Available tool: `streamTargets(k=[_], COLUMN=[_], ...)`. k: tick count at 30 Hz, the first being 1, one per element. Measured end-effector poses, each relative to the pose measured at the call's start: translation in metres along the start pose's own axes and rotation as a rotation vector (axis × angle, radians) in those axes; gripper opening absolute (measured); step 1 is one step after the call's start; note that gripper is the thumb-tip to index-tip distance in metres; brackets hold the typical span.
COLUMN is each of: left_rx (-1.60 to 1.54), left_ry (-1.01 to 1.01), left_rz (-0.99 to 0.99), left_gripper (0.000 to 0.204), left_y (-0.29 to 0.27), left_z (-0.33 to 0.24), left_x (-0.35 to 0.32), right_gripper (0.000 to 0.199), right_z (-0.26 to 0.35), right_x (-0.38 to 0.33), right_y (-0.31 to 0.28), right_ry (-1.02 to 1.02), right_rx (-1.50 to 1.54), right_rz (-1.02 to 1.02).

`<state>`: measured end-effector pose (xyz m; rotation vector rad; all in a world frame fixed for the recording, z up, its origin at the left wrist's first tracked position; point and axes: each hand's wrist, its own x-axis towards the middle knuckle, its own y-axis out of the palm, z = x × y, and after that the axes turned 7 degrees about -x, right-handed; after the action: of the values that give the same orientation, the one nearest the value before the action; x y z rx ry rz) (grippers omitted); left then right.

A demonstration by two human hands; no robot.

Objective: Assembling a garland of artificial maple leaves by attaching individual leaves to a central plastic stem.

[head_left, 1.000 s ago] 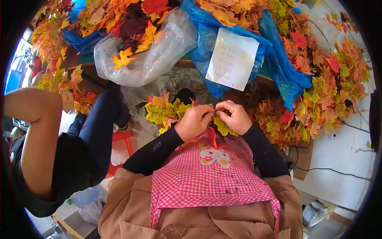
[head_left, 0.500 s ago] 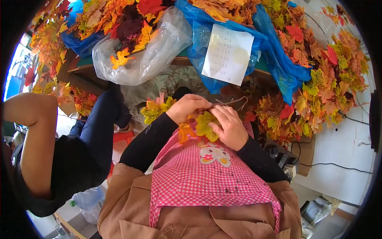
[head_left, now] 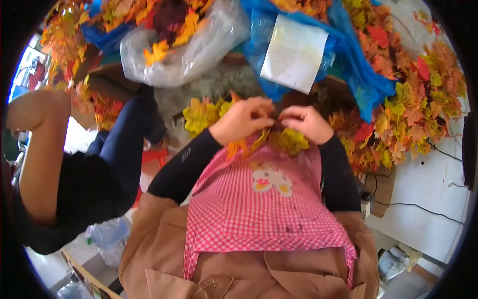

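My left hand point(head_left: 243, 119) is closed, thumb and fingers pinched together around a strand of artificial maple leaves. Yellow-green leaves point(head_left: 200, 117) stick out beyond its wrist, and an orange leaf point(head_left: 236, 148) hangs beneath it. Close by on the right, my right hand point(head_left: 307, 123) is also pinched, its fingertips a small gap from the left ones. What those fingertips grip is too small and blurred to make out. A yellow leaf point(head_left: 293, 142) hangs just under the right hand, over my pink checked apron point(head_left: 264, 219).
Ahead, a clear plastic bag point(head_left: 164, 67) and a blue plastic bag point(head_left: 366, 74) lie among heaps of autumn leaves point(head_left: 393, 119). A white paper sheet point(head_left: 294, 55) rests on the blue plastic. A co-worker's bent arm point(head_left: 42, 154) is close on my left.
Both hands have risen slightly and drawn apart at the fingertips. My right hand has moved right and off the yellow-green leaf, which now hangs below it. The view has shifted a little.
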<state>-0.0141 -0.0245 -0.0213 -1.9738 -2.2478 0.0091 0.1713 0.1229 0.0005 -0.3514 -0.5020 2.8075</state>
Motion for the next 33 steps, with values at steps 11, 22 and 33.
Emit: streamTargets(k=[11, 22, 33], left_rx=[-0.199, -0.046, -0.070], left_ry=[-0.010, 0.046, 0.010], left_rz=[0.028, 0.003, -0.435], left_gripper=[0.062, 0.049, 0.022], left_y=[-0.006, -0.007, -0.061], left_z=[0.001, 0.001, 0.011], left_x=[0.002, 0.005, -0.054], right_gripper=[0.015, 0.016, 0.017], right_z=[0.017, 0.005, -0.052], right_x=[0.009, 0.010, -0.012], right_y=[0.010, 0.008, -0.021], right_ry=[-0.035, -0.156, -0.009], right_rx=[-0.107, -0.389, -0.110], right_rz=[-0.019, -0.091, -0.249])
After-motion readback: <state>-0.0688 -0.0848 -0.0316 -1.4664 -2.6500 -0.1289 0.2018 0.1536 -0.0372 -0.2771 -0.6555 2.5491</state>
